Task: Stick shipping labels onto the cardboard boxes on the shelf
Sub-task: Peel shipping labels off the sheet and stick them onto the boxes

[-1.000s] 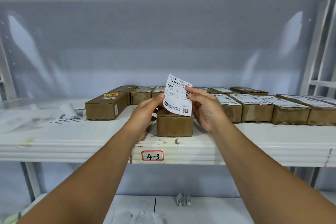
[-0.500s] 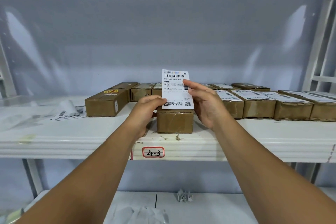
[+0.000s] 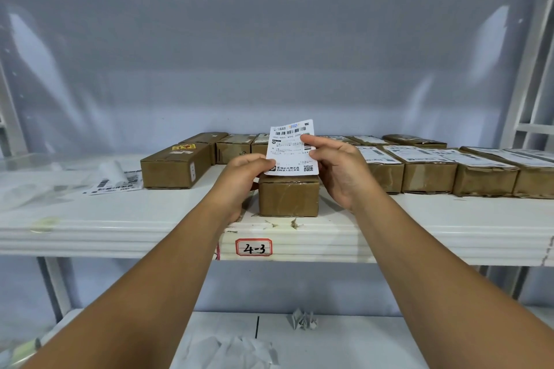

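Note:
A white shipping label [image 3: 290, 148] with barcodes stands upright just above a small brown cardboard box [image 3: 288, 195] at the front of the white shelf [image 3: 120, 219]. My left hand [image 3: 244, 178] pinches the label's lower left corner. My right hand [image 3: 340, 166] pinches its right edge, thumb across the printed face. The label's bottom edge sits at the box's top near edge. To the right runs a row of labelled boxes [image 3: 425, 168]. On the left lies an unlabelled box [image 3: 175, 165], with more boxes [image 3: 235, 147] behind.
A curled strip of labels and backing paper [image 3: 115, 181] lies on the shelf at the left. A tag marked 4-3 [image 3: 254, 247] is stuck on the shelf's front edge. Crumpled backing papers [image 3: 303, 319] lie on the lower shelf. A plastic sheet covers the back.
The label has turned from tilted to upright and squared up over the front box. Both hands shifted slightly with it and kept their hold.

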A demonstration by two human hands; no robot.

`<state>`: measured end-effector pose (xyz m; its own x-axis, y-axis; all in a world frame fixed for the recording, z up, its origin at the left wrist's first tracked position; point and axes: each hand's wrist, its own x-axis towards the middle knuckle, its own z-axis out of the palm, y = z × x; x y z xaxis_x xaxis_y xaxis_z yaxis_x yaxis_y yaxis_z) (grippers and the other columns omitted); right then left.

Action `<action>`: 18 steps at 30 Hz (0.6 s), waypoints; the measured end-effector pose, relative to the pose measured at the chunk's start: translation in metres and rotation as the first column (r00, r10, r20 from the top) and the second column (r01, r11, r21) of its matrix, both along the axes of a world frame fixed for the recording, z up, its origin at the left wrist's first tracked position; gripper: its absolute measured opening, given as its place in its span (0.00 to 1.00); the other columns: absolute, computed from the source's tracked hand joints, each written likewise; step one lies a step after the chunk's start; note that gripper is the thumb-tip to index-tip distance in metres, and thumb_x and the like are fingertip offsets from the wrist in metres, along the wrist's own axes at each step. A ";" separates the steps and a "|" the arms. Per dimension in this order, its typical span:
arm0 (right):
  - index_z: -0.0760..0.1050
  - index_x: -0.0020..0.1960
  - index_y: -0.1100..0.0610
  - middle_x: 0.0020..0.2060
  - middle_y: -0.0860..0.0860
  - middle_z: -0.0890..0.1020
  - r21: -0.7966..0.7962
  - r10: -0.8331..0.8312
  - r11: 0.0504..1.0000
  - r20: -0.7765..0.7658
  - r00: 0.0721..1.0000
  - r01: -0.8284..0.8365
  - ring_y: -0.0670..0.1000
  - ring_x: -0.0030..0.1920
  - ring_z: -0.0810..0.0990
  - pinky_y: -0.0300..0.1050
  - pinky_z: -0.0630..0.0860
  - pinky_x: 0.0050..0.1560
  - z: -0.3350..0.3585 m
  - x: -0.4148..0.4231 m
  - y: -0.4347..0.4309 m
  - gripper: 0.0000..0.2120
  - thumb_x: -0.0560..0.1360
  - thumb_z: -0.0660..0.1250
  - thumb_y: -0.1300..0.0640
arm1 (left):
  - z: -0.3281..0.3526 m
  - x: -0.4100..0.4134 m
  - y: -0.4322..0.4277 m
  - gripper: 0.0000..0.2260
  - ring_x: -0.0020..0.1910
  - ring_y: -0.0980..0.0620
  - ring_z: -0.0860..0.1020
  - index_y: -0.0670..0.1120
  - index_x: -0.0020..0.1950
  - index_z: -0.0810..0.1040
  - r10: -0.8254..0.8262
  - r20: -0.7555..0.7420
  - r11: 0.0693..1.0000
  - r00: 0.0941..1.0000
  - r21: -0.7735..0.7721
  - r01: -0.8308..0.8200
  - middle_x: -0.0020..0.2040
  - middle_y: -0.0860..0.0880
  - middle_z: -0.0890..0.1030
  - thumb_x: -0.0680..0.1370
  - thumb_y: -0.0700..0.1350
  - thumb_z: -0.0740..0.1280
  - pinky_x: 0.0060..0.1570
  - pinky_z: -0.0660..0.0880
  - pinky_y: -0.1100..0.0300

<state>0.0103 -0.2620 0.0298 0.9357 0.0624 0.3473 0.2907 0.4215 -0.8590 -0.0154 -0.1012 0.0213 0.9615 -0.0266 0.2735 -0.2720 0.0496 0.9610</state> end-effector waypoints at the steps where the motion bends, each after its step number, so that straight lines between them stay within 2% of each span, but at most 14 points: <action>1: 0.79 0.51 0.63 0.46 0.58 0.82 -0.003 0.005 1.000 0.004 1.000 -0.005 0.54 0.44 0.80 0.39 0.77 0.44 0.000 0.000 0.000 0.16 0.73 0.57 0.76 | 0.000 -0.001 0.000 0.16 0.41 0.51 0.78 0.49 0.29 0.80 -0.005 -0.009 1.000 1.000 0.002 0.005 0.36 0.53 0.83 0.77 0.42 0.65 0.33 0.69 0.62; 3: 0.79 0.50 0.61 0.46 0.58 0.83 -0.013 0.014 1.000 0.016 1.000 -0.014 0.53 0.43 0.80 0.39 0.78 0.43 0.000 0.000 -0.001 0.17 0.73 0.57 0.76 | 0.001 -0.003 -0.001 0.16 0.37 0.54 0.78 0.49 0.29 0.79 -0.011 -0.028 1.000 1.000 0.007 0.011 0.34 0.54 0.82 0.77 0.43 0.65 0.29 0.68 0.65; 9: 0.78 0.49 0.60 0.48 0.57 0.82 -0.054 0.019 0.998 0.054 0.998 -0.016 0.52 0.43 0.81 0.37 0.78 0.38 -0.002 0.000 0.000 0.17 0.73 0.57 0.77 | 0.001 -0.006 -0.001 0.08 0.28 0.61 0.77 0.47 0.38 0.76 -0.026 -0.041 0.999 0.999 0.043 0.027 0.32 0.56 0.82 0.77 0.42 0.65 0.26 0.68 0.69; 15: 0.78 0.49 0.61 0.51 0.59 0.81 -0.067 0.004 0.998 0.045 0.999 -0.001 0.54 0.46 0.81 0.41 0.79 0.41 -0.002 -0.001 -0.001 0.17 0.73 0.57 0.77 | 0.002 -0.005 -0.002 0.05 0.27 0.62 0.77 0.46 0.40 0.77 -0.029 -0.054 0.999 0.998 0.027 0.031 0.33 0.55 0.82 0.76 0.42 0.67 0.24 0.69 0.70; 18: 0.78 0.48 0.61 0.50 0.58 0.82 -0.058 0.005 0.998 0.041 0.999 -0.003 0.53 0.46 0.82 0.39 0.80 0.39 -0.001 -0.001 -0.001 0.17 0.73 0.57 0.77 | 0.001 -0.005 -0.003 0.05 0.27 0.61 0.78 0.46 0.40 0.78 -0.037 -0.051 0.999 0.998 0.015 0.038 0.33 0.54 0.83 0.76 0.41 0.67 0.24 0.69 0.70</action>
<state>0.0090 -0.2626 0.0284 0.9206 0.0873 0.3807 0.3244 0.3721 -0.8697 -0.0200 -0.1039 0.0224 0.9725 -0.0666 0.2233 -0.2207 0.0437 0.9744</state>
